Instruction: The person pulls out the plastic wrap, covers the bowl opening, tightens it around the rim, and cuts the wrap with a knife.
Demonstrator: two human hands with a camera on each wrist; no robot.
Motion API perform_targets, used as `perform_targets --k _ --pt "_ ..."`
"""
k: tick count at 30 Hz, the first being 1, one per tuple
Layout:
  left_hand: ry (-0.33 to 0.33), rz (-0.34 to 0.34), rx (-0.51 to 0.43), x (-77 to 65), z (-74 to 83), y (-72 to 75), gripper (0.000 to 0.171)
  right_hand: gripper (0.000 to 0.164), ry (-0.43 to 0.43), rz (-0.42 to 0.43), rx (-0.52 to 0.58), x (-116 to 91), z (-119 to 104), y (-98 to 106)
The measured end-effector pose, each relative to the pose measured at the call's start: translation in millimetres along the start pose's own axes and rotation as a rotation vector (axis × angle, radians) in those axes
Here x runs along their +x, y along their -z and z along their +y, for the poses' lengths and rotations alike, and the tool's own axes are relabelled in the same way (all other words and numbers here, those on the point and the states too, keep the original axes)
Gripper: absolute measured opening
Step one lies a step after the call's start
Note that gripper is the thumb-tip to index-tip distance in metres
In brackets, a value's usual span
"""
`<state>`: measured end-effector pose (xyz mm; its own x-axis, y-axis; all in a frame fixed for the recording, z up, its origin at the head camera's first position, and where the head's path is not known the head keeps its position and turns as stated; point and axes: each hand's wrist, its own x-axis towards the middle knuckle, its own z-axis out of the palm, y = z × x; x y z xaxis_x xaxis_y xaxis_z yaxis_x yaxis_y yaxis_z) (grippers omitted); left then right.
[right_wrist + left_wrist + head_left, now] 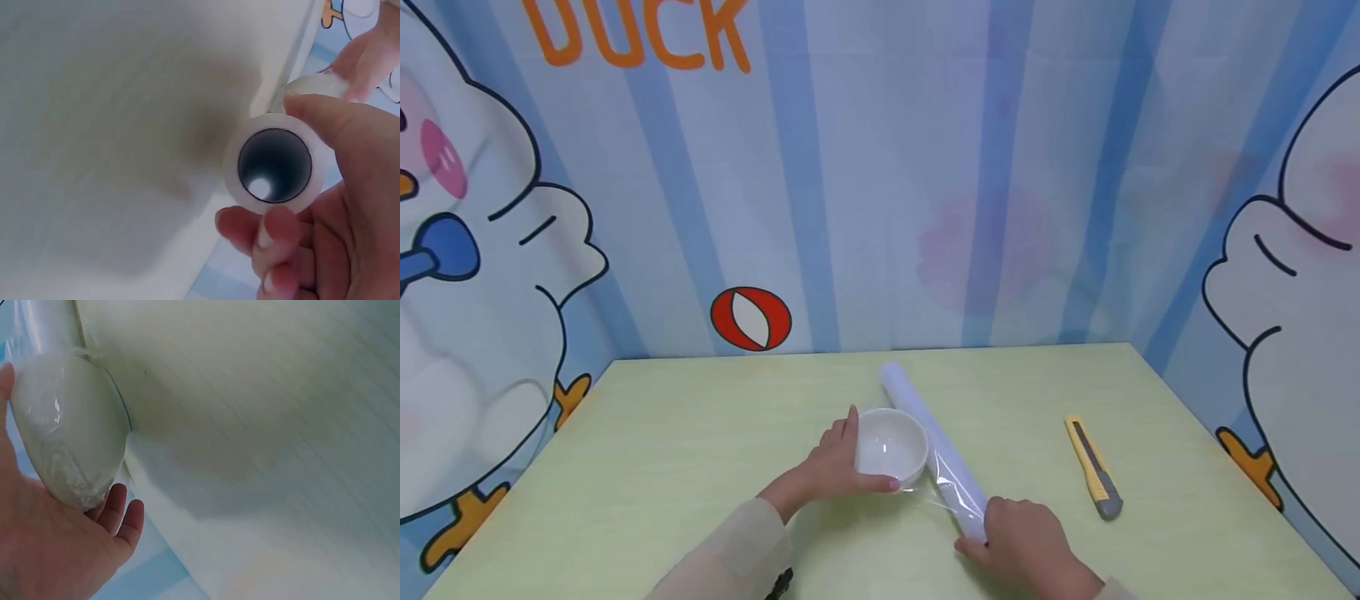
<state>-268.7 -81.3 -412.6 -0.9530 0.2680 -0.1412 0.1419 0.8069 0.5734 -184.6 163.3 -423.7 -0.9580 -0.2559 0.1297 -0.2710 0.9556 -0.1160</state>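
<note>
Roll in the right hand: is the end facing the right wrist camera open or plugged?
Open: in the right wrist view, the roll surrounds a dark hollow, with a bright spot inside.

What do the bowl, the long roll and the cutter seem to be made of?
Bowl: smooth and white, probably glazed ceramic, possibly plastic; the shiny film clinging to it obscures its own gloss.
Long roll: likely glossy plastic film, judging by its bright, creased reflections.
Cutter: body likely plastic, fairly matte, judging by its even yellow and gray coloring.
</note>
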Motion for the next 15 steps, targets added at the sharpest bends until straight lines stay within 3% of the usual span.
perform_targets --k 6,15 --pt "0.0 -0.06 0.013 5.5 0.8 5.6 0.122 0.051 -0.057 -0.105 0.039 -7.8 -8.5 1.1" --pt "-0.033 -0.027 0.087 8.2 0.8 3.7 0.119 0.059 -0.111 -0.159 0.007 -12.2 -17.4 -1.0"
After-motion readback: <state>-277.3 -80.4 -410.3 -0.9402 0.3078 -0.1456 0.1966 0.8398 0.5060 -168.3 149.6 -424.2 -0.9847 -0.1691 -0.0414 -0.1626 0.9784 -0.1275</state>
